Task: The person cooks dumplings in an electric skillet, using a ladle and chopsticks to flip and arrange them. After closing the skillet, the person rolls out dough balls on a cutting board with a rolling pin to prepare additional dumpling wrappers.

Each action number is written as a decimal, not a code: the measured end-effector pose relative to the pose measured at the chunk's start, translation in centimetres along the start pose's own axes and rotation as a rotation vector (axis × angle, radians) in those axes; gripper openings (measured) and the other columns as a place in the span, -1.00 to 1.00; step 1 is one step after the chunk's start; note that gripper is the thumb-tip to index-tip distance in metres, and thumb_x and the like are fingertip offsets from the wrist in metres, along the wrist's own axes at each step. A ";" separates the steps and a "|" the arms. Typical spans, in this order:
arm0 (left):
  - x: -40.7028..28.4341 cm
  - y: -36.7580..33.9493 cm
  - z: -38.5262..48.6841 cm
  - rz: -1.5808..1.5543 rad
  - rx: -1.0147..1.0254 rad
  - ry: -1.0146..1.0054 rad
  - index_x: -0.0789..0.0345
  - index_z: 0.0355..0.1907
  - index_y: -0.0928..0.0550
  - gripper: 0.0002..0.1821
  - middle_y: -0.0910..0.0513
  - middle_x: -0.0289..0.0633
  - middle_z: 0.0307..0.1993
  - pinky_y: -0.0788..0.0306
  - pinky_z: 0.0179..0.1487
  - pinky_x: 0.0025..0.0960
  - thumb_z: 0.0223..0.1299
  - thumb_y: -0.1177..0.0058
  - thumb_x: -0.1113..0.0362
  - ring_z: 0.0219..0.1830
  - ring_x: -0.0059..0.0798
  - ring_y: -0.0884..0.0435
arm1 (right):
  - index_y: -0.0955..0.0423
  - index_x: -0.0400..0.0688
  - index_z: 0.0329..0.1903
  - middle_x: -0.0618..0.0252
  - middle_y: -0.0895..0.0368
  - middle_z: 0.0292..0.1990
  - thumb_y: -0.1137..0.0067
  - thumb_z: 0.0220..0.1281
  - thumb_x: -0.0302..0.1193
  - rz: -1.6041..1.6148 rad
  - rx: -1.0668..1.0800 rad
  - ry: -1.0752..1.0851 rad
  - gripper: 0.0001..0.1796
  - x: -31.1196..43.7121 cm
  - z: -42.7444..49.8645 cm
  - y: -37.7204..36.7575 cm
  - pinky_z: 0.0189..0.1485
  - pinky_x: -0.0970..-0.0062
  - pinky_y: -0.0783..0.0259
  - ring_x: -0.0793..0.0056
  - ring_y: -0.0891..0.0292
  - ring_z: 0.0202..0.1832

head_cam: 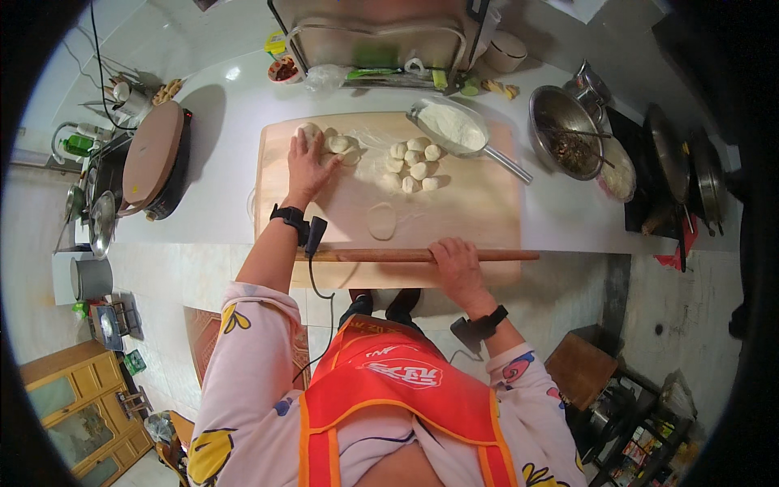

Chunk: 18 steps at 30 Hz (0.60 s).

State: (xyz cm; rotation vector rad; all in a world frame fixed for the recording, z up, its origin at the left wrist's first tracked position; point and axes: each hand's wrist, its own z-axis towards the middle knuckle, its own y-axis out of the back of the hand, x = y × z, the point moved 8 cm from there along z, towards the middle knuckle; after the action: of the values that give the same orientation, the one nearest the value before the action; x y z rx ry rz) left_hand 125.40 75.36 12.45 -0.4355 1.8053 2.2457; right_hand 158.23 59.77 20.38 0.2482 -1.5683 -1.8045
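Observation:
On the wooden board (341, 213), my left hand (309, 167) lies at the far left with fingers spread, over or against rounds of dough. A pale dough round (309, 129) is partly hidden by its fingertips, and a flattened dough piece (338, 144) is beside it. My right hand (457, 268) grips a long wooden rolling pin (377, 255) along the near edge. Between the hands and further in, one thin rolled dough wrapper (381, 221) lies flat. Several small dough balls (415, 157) are clustered right of centre, close to a metal scoop (455, 126) of flour.
A steel bowl (569, 137) of dark filling with chopsticks stands right of the board, near a stove with pans (669, 164). At left is a round electric griddle (155, 155) with its lid raised. A metal rack (377, 55) stands behind; a cable (313, 280) hangs from my left wrist.

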 end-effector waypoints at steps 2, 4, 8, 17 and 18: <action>-1.6 -0.4 0.4 -0.075 0.069 -0.122 0.10 0.45 -0.22 -0.10 0.05 0.14 0.49 0.01 0.45 0.12 0.10 -0.15 -0.23 0.48 0.20 0.04 | -0.44 -0.10 -0.10 0.24 -0.46 -0.15 -0.07 0.06 -0.49 0.001 -0.017 -0.007 -0.71 -0.1 -0.2 -0.3 0.02 0.24 -0.26 0.26 -0.42 -0.06; -3.5 -0.6 0.1 -0.216 0.180 -0.213 0.07 0.47 -0.20 -0.11 0.09 0.05 0.52 0.01 0.45 0.13 0.12 -0.14 -0.21 0.51 0.15 0.07 | -0.44 -0.10 -0.09 0.24 -0.46 -0.14 -0.06 0.06 -0.49 -0.007 -0.013 -0.026 -0.71 -0.2 -0.4 -0.6 0.02 0.24 -0.26 0.26 -0.42 -0.06; -5.7 2.6 -3.5 -0.044 0.146 -0.357 0.00 0.50 -0.10 -0.09 0.16 -0.02 0.54 0.04 0.44 0.24 0.15 -0.13 -0.18 0.54 0.06 0.14 | -0.44 -0.10 -0.10 0.25 -0.46 -0.15 -0.05 0.05 -0.50 -0.013 -0.002 -0.036 -0.71 -0.3 -0.6 -1.0 0.02 0.24 -0.27 0.25 -0.42 -0.06; -10.6 4.8 -4.9 -0.192 0.216 -0.487 0.18 0.19 -0.50 -0.48 -0.43 -0.02 0.22 -0.37 0.24 -0.13 0.11 -0.19 0.34 0.21 0.02 -0.41 | -0.44 -0.10 -0.11 0.23 -0.46 -0.17 -0.06 -0.02 -0.57 0.075 0.008 -0.032 -0.67 -0.7 -0.1 -0.7 0.01 0.22 -0.27 0.20 -0.40 -0.05; -12.1 3.2 -5.6 -0.249 0.370 -0.466 0.20 0.13 -0.54 -0.55 -0.48 -0.04 0.15 -0.41 0.18 -0.15 0.12 -0.17 0.36 0.15 -0.03 -0.46 | -0.44 -0.10 -0.11 0.23 -0.46 -0.17 -0.06 -0.03 -0.57 0.083 0.018 -0.034 -0.66 -0.7 0.0 -0.8 0.00 0.23 -0.27 0.21 -0.40 -0.05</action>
State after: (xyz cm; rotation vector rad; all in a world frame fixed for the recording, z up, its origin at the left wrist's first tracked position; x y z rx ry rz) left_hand 135.98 69.29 18.69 -0.0518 1.7417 1.6285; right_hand 158.47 60.21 19.44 0.1591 -1.5953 -1.7399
